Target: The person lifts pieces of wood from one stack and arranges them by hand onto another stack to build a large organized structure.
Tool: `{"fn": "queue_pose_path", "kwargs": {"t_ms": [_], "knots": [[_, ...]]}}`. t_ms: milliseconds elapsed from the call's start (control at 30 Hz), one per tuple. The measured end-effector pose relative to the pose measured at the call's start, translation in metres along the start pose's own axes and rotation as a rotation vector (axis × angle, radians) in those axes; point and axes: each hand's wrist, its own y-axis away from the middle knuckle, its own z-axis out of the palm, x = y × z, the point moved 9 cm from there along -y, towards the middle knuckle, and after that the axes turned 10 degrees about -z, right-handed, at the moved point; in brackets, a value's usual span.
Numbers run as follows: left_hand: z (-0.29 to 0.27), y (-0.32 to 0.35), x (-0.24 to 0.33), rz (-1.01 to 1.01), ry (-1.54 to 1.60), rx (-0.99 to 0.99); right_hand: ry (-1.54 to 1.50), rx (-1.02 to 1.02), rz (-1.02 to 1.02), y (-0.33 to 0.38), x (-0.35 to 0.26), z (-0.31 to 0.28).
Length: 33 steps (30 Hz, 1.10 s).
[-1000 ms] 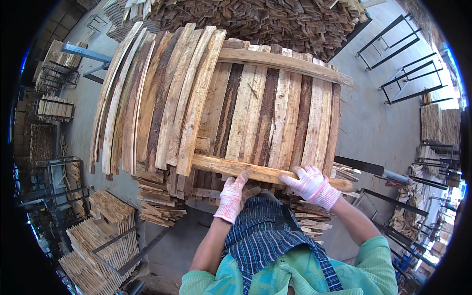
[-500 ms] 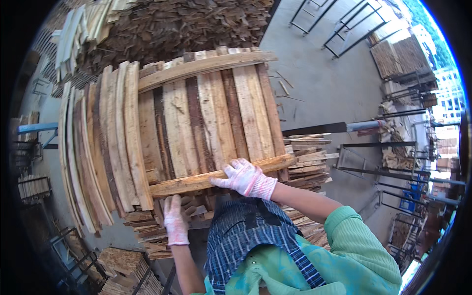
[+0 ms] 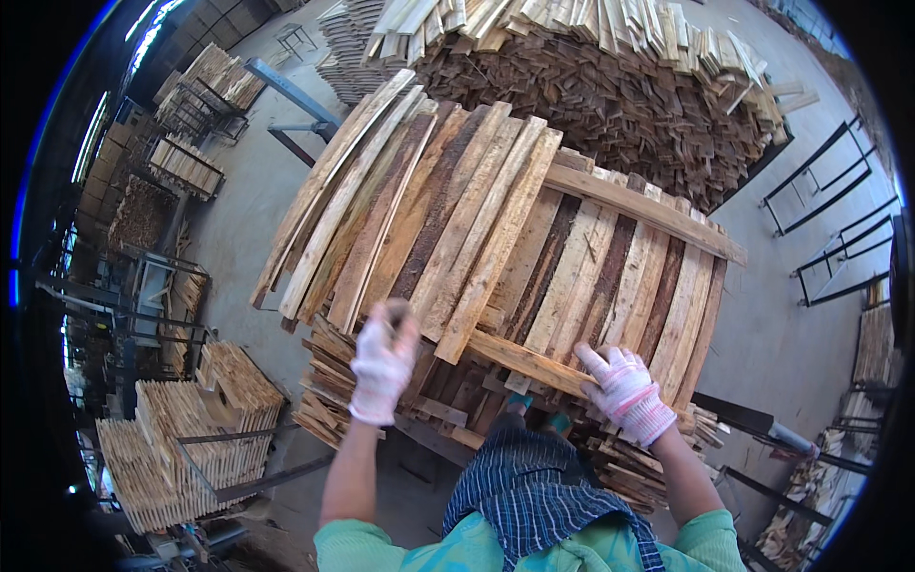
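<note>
A waist-high stack of rough wooden slats [image 3: 572,276] stands in front of me, its top layer laid side by side. A loose bundle of long slats [image 3: 410,210] lies slanted over its left half. Two crosswise battens lie on top, one at the far end [image 3: 648,210] and one at the near end [image 3: 524,360]. My right hand [image 3: 624,393], in a white and pink glove, rests on the near batten with fingers spread. My left hand [image 3: 383,360], gloved too, is at the near ends of the slanted slats; its grip is unclear.
A big heap of dark wood scraps [image 3: 610,86] lies behind the stack. Smaller slat stacks [image 3: 181,429] stand at the lower left and far left. Black metal racks [image 3: 829,229] stand on the concrete floor at the right. A metal frame [image 3: 286,105] is at the upper left.
My view has swung back and forth across the stack. My left hand has risen from the stack's lower side to the slanted slats' ends. My right hand stays on the near batten.
</note>
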Motion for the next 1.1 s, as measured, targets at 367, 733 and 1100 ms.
{"fn": "queue_pose_path", "kwargs": {"t_ms": [367, 733, 1100], "knots": [[-0.034, -0.155, -0.089, -0.016, -0.851, 0.023, -0.109, -0.119, -0.165, -0.06, -0.068, 0.022], [0.108, 0.005, 0.058, 0.485, -0.382, -0.147, -1.156, 0.907, 0.439, -0.166, -0.004, -0.033], [0.078, -0.082, -0.024, 0.481, -0.724, -0.098, -1.053, 0.762, 0.525, -0.214, 0.083, 0.065]]}}
